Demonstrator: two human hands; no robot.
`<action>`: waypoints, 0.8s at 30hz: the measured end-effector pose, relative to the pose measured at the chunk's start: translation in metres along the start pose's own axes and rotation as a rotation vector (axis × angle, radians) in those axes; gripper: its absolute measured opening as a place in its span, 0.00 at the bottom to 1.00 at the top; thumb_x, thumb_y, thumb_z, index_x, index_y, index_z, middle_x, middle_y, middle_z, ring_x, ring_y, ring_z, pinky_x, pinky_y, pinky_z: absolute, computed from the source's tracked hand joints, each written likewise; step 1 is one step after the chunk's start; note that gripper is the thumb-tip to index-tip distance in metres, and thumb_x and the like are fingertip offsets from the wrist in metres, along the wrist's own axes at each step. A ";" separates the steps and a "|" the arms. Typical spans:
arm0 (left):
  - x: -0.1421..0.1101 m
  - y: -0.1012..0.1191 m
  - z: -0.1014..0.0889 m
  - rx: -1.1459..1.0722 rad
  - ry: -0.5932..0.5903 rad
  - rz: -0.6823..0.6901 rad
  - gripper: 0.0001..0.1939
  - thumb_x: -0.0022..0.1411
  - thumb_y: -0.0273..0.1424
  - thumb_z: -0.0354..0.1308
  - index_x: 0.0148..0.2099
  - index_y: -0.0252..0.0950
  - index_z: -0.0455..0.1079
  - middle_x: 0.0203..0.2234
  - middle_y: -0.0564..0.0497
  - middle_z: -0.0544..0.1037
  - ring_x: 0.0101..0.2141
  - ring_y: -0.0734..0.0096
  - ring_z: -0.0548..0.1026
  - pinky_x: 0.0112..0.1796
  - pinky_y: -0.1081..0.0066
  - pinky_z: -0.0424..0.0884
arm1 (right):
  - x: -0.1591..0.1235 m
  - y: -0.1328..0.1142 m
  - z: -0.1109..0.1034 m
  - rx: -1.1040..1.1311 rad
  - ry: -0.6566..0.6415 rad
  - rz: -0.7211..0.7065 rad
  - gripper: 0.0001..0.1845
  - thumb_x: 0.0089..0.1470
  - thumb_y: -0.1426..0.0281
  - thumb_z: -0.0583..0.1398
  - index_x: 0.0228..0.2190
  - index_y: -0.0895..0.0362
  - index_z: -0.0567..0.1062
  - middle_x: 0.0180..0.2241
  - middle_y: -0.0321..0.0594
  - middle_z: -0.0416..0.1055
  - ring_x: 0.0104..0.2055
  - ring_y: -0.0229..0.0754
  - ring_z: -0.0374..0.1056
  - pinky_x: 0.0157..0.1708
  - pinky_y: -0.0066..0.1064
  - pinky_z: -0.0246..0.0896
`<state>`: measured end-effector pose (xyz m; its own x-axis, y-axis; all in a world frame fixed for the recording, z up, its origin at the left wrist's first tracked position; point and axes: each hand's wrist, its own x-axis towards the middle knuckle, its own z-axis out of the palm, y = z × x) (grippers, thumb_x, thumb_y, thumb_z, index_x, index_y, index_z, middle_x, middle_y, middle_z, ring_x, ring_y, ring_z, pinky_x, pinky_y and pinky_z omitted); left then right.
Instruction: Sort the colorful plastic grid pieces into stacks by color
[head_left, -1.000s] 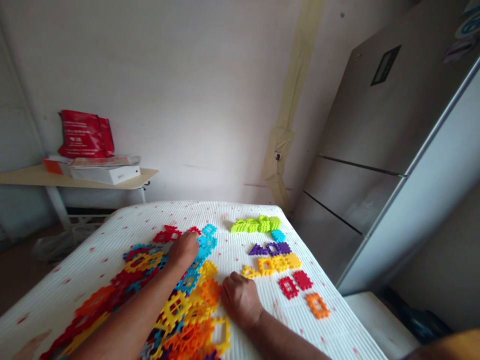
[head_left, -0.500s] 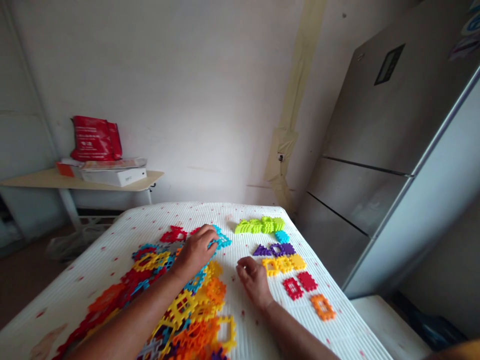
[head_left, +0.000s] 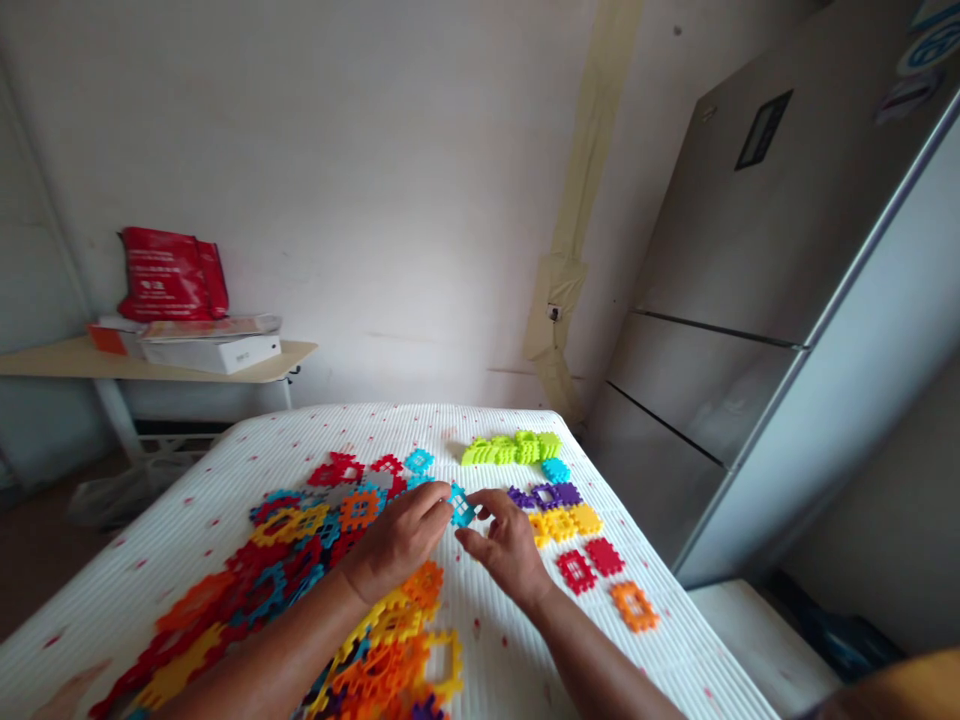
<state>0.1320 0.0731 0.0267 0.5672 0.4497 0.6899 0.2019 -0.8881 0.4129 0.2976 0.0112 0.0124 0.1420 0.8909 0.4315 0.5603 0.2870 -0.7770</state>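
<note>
Evidently, as I view it remotely via the head cam, the blue lattice piece (head_left: 462, 507) is up btwn both hands, above the white ribbed table cover (head_left: 499, 655). L hand (head_left: 403, 538): fingertips closed, pinching the piece's left edge. R hand (head_left: 511, 548): thumb & forefinger spread, at the piece's right edge; I can't tell if they touch it. Left, partly under the L forearm: mixed heap of notched pieces (head_left: 360, 509), mainly red, orange, yellow & blue. Right, sorted by colour, far to near: lime-green stacks (head_left: 510, 449), blue stack (head_left: 556, 470), purple pieces (head_left: 568, 494), yellow pieces (head_left: 561, 525), two red pieces (head_left: 604, 557), one orange piece (head_left: 634, 607).

Markings: red bag (head_left: 161, 275) bears several lines of white text, too small for me to read; it sits atop papers & a white box (head_left: 217, 354) w/ a small dark print, also illegible, on the side table (head_left: 56, 362). Fridge (head_left: 742, 260), far right: dark display panel (head_left: 765, 130), small badge (head_left: 709, 114) & round blue-white sticker (head_left: 934, 48) near top; no wording I can make out.
</note>
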 end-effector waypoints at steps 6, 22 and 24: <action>0.027 -0.008 -0.024 -0.361 0.306 -0.289 0.01 0.51 0.28 0.59 0.29 0.38 0.72 0.27 0.52 0.76 0.30 0.70 0.74 0.33 0.69 0.71 | 0.017 0.029 -0.023 -0.313 0.075 -0.041 0.15 0.43 0.74 0.63 0.38 0.57 0.75 0.38 0.42 0.72 0.41 0.43 0.66 0.43 0.32 0.61; -0.003 0.002 -0.104 -0.823 0.701 -0.814 0.10 0.40 0.30 0.67 0.28 0.35 0.72 0.21 0.55 0.76 0.25 0.77 0.71 0.27 0.77 0.67 | 0.080 0.080 -0.050 -0.962 0.005 0.455 0.13 0.48 0.72 0.56 0.36 0.60 0.76 0.38 0.50 0.73 0.48 0.50 0.64 0.36 0.31 0.59; -0.013 0.007 -0.109 -0.754 0.714 -0.829 0.10 0.41 0.31 0.67 0.29 0.36 0.72 0.22 0.55 0.77 0.25 0.77 0.71 0.28 0.77 0.67 | 0.082 0.081 -0.047 -0.974 -0.003 0.474 0.14 0.49 0.72 0.56 0.37 0.60 0.76 0.39 0.51 0.73 0.48 0.51 0.64 0.36 0.32 0.60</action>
<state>0.0389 0.0716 0.0850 -0.0960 0.9857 0.1383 -0.3381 -0.1630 0.9269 0.3932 0.0906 0.0062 0.5140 0.8384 0.1811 0.8563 -0.4891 -0.1659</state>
